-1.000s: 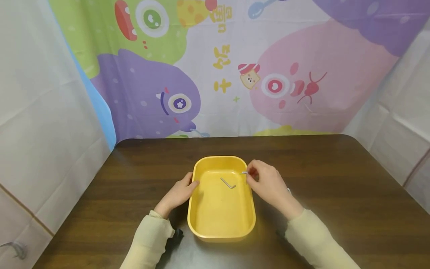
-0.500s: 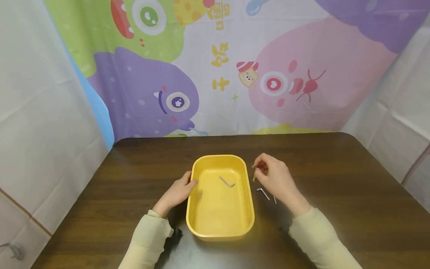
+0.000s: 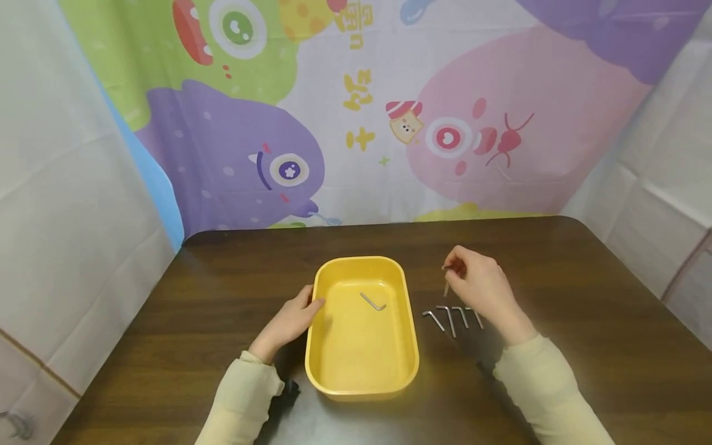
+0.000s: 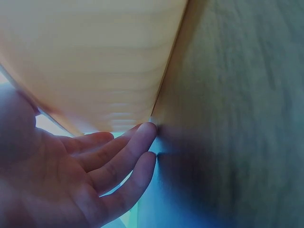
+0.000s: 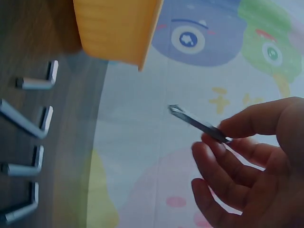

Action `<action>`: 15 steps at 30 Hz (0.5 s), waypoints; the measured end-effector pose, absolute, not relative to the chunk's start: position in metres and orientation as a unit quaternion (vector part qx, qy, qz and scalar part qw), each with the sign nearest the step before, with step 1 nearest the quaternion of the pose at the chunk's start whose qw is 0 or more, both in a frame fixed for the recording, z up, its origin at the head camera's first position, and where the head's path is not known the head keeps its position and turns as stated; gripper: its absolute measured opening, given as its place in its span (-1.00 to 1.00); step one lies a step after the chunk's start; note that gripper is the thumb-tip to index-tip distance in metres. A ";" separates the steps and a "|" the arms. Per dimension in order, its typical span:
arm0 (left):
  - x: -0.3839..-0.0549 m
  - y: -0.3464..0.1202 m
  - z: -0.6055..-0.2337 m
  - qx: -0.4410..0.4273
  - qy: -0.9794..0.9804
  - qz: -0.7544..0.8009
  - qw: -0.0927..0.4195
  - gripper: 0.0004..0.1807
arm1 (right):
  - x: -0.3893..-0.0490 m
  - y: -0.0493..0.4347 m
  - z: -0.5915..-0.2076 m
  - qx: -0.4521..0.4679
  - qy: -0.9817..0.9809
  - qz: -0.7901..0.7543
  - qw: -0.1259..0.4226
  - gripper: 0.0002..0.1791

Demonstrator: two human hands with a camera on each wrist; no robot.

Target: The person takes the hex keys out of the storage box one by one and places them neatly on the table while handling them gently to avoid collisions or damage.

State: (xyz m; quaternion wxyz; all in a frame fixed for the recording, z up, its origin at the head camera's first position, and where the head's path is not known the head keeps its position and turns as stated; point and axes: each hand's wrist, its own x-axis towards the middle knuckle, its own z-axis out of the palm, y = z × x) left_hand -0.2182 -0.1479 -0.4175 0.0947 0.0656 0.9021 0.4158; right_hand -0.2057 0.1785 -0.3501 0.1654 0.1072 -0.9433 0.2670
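My right hand [image 3: 485, 288] pinches a small L-shaped hex key [image 5: 197, 122] between thumb and fingertips, above the table to the right of a yellow plastic bin [image 3: 364, 364]. My left hand [image 3: 289, 321] holds the bin's left side, thumb over the rim. In the left wrist view, the left fingers [image 4: 126, 164] lie along the bin's outer side, fingertips right at the tabletop. One hex key [image 3: 371, 301] lies inside the bin. Several more hex keys [image 3: 448, 321] lie in a row on the table, just below the right hand.
The dark wood table [image 3: 233, 266] runs back to a cartoon-printed curtain [image 3: 367, 185]. Pale hanging cloth [image 3: 72, 204] flanks the left side. A dark strap-like thing [image 3: 286, 392] shows beneath the left sleeve.
My right hand has moved right, from the bin's right rim to over the row of hex keys, with a hex key still pinched. The left hand stays on the bin.
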 end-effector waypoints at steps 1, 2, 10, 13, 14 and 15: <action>-0.218 -0.148 -0.417 0.065 0.902 0.416 0.095 -0.50 | -0.206 0.181 -0.350 0.105 -0.945 0.263 0.163 -0.95; -0.218 -0.148 -0.417 0.064 0.902 0.416 0.095 -0.51 | -0.206 0.183 -0.349 0.103 -0.947 0.260 0.160 -0.95; -0.218 -0.148 -0.417 0.067 0.904 0.413 0.095 -0.50 | -0.211 0.204 -0.352 0.082 -0.967 0.221 0.099 -0.93; -0.219 -0.148 -0.418 0.066 0.905 0.410 0.093 -0.49 | -0.214 0.209 -0.353 0.077 -0.973 0.207 0.070 -0.92; -0.219 -0.148 -0.418 0.067 0.905 0.409 0.093 -0.49 | -0.215 0.211 -0.354 0.075 -0.974 0.204 0.061 -0.92; -0.219 -0.148 -0.418 0.067 0.905 0.409 0.092 -0.49 | -0.216 0.212 -0.354 0.073 -0.975 0.202 0.052 -0.91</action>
